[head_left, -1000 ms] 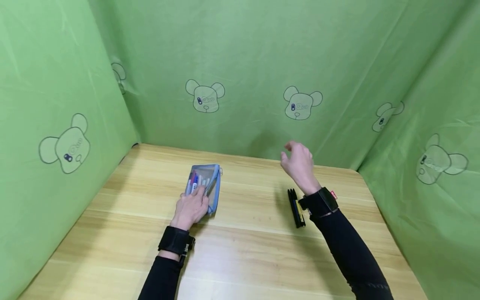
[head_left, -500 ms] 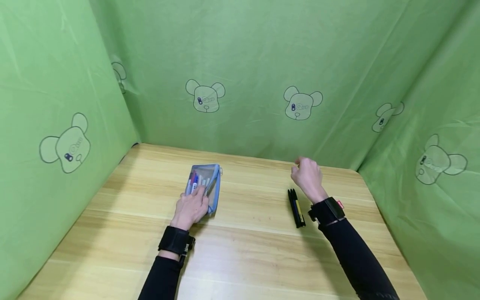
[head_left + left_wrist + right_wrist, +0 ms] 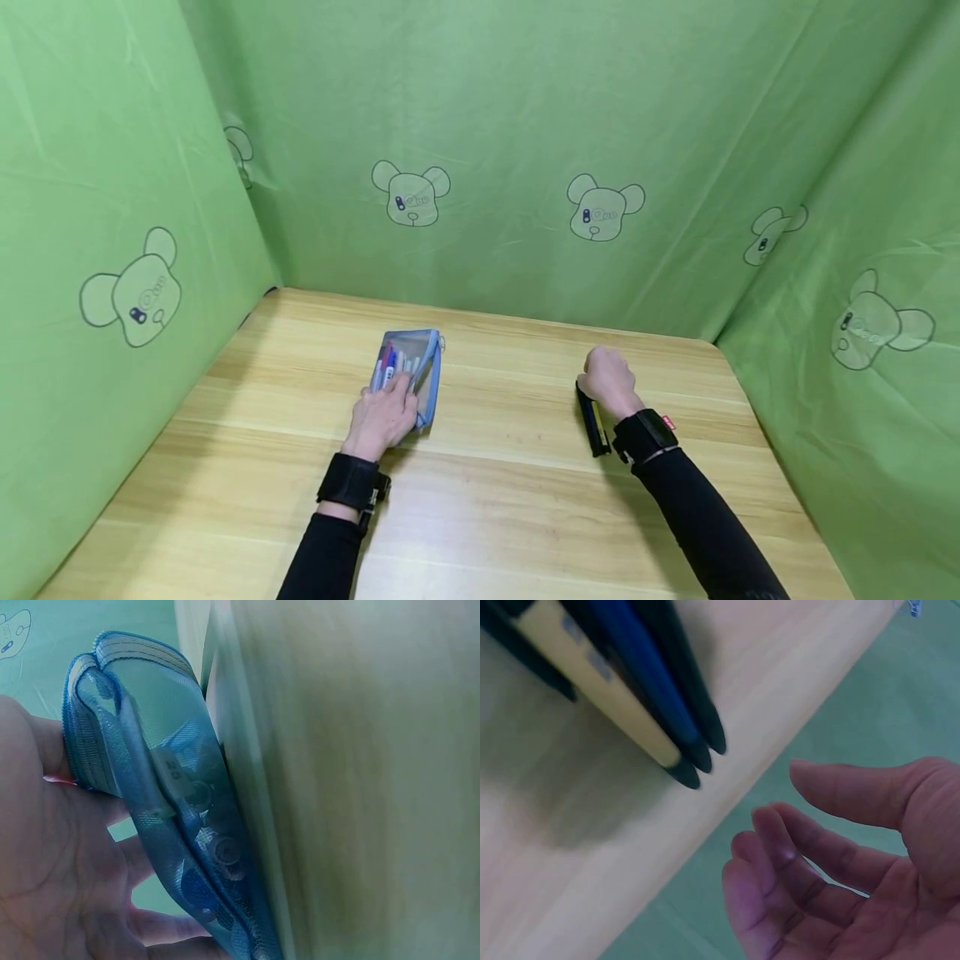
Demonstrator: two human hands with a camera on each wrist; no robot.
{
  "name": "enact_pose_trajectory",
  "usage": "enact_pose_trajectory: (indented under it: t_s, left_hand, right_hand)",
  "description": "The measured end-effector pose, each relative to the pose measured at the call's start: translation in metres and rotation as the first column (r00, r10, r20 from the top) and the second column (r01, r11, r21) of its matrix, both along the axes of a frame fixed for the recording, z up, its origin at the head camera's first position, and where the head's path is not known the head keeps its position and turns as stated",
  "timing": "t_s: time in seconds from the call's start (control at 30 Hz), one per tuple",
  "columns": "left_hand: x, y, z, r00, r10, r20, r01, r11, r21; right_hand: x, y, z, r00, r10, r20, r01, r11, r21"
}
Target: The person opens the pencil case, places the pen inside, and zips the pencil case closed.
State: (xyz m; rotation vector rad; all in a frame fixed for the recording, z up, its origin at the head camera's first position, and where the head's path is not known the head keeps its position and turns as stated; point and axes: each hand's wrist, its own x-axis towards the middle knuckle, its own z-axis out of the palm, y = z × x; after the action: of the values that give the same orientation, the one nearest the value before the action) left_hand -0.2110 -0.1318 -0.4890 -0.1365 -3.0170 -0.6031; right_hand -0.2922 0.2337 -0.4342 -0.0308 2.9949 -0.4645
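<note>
A blue mesh pencil case (image 3: pixel 431 392) lies left of the table's middle, its zip side facing right. Pens in it show through the mesh. My left hand (image 3: pixel 382 417) lies over its near part and grips its edge. In the left wrist view the pencil case (image 3: pixel 169 780) stands between the palm and the tabletop, partly hiding the thumb and fingers. Several dark pens (image 3: pixel 588 423), one with a yellow barrel (image 3: pixel 600 686) and one blue (image 3: pixel 641 664), lie side by side at the right. Over their far ends is my right hand (image 3: pixel 609 382), fingers bent, thumb apart, nothing held.
The light wooden table (image 3: pixel 495 517) has its far edge close to a green curtain (image 3: pixel 510 250) printed with bear heads. More green cloth stands along the left and right sides. Black bands sit on both wrists.
My right hand has moved toward me and down, first to the right, so it now covers the far ends of the pens. The left hand and pencil case stay where they were.
</note>
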Motion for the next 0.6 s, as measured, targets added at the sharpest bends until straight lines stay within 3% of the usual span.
enact_pose_trajectory:
  t_s: [0.3, 0.6]
  left_hand:
    - [-0.001, 0.0, -0.001, 1.0, -0.003, -0.019, 0.003, 1.0, -0.006]
    - [-0.001, 0.0, -0.002, 1.0, 0.004, -0.021, -0.003, 1.0, 0.006]
  right_hand:
    - [0.0, -0.001, -0.015, 0.998, -0.016, 0.067, 0.017, 1.0, 0.0]
    - [0.0, -0.005, -0.018, 0.995, -0.051, 0.088, 0.047, 0.998, 0.048]
